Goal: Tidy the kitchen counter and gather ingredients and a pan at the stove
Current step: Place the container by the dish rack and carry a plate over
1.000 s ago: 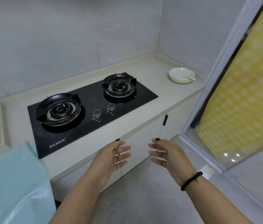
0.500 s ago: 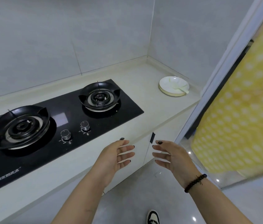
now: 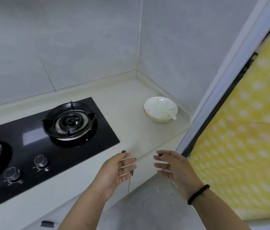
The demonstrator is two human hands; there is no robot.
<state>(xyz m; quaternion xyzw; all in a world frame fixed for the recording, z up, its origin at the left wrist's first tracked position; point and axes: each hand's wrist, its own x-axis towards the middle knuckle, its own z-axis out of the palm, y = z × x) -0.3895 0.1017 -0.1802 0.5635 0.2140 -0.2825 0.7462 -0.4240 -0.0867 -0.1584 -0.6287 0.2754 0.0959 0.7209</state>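
Both hands drifted right along the pale stone desk [image 3: 127, 113], left hand [image 3: 116, 171] and right hand [image 3: 175, 168] spread wide, empty, black glass stove [image 3: 31, 141] left, white stacked bowls [image 3: 160, 108] near the corner wall.

We see the stove [image 3: 31, 143] as glossy black glass that mirrors a pale patch of light, with dark matt metal burner rings and shiny knobs [image 3: 40, 161]. The table [image 3: 131, 130] looks like smooth, matt cream stone, the bowl [image 3: 160, 108] like glazed white ceramic. The yellow dotted curtain [image 3: 247, 138] looks like soft cloth.
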